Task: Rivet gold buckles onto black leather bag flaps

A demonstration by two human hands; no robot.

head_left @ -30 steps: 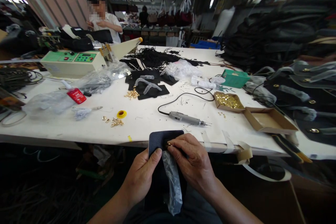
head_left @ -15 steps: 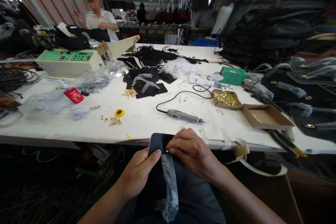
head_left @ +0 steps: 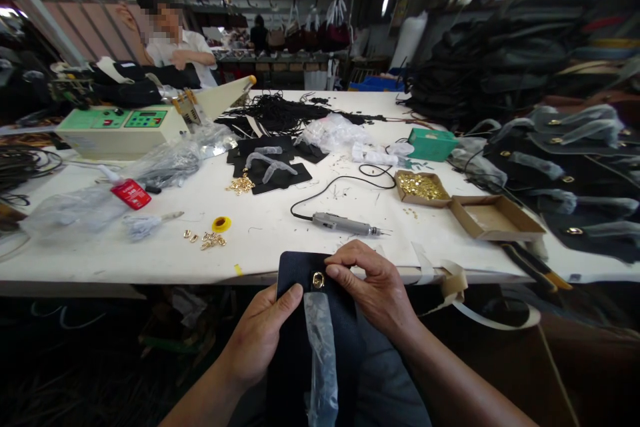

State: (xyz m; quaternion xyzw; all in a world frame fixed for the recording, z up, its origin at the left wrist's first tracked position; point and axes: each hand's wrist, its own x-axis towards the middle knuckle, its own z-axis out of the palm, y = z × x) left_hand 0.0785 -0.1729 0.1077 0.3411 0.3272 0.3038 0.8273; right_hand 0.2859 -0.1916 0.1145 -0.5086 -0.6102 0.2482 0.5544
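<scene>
A dark leather piece (head_left: 295, 271) stands over my lap at the table's front edge. On it sits a gold ring fitting (head_left: 319, 280), above a strap wrapped in clear plastic (head_left: 321, 347). My left hand (head_left: 260, 333) grips the piece's left edge, thumb on the front face. My right hand (head_left: 373, 287) pinches at the top right of the piece, thumb and forefinger beside the fitting. Beyond the hands a grey electric screwdriver (head_left: 345, 223) lies on the table with its cable curling back.
Gold fittings (head_left: 214, 241) lie beside a yellow ring (head_left: 221, 224). A red bottle (head_left: 131, 193) is at left. Gold parts fill a cardboard tray (head_left: 423, 188), near another tray (head_left: 495, 219) and pliers (head_left: 535, 267). A person (head_left: 187, 53) stands behind a machine (head_left: 120, 130).
My right fingers have moved off the gold fitting to the right, so it now shows. The leather piece is turned a little more toward the camera. The view has shifted slightly.
</scene>
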